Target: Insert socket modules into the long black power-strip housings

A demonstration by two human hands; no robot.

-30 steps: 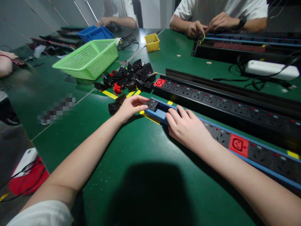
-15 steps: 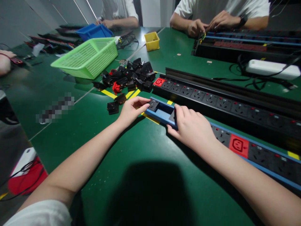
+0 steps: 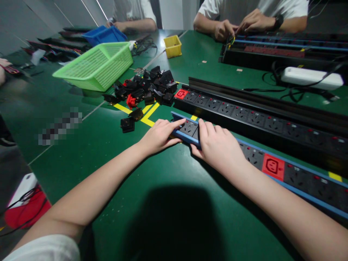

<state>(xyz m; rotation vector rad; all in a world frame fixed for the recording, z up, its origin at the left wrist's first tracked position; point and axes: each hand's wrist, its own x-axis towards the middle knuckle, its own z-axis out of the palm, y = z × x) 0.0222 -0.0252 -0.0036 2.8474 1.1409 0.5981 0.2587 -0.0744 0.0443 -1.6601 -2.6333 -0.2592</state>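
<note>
A long power strip (image 3: 299, 174) with blue edges runs from the middle of the table towards the lower right, fitted with black socket modules and a red socket (image 3: 273, 166). My left hand (image 3: 160, 136) is closed about its left end, fingertips at the left edge of a black socket module (image 3: 189, 127) and thumb along the near blue edge. Just to the right, my right hand (image 3: 221, 145) wraps over the strip, hiding the part under it. The module lies inside the channel, close against the one beside my right fingers.
A second, black-cased power strip (image 3: 239, 115) lies behind. Loose socket modules (image 3: 148, 87) are heaped beside a green basket (image 3: 95, 69). Farther back are a yellow bin (image 3: 172, 47), a blue bin (image 3: 104, 35), a white power strip (image 3: 311, 78) and co-workers' hands (image 3: 252, 21).
My left hand has moved right with the socket module, sliding it along the blue channel. The gap between it and the module by my right hand has closed. My right hand keeps its grip.
</note>
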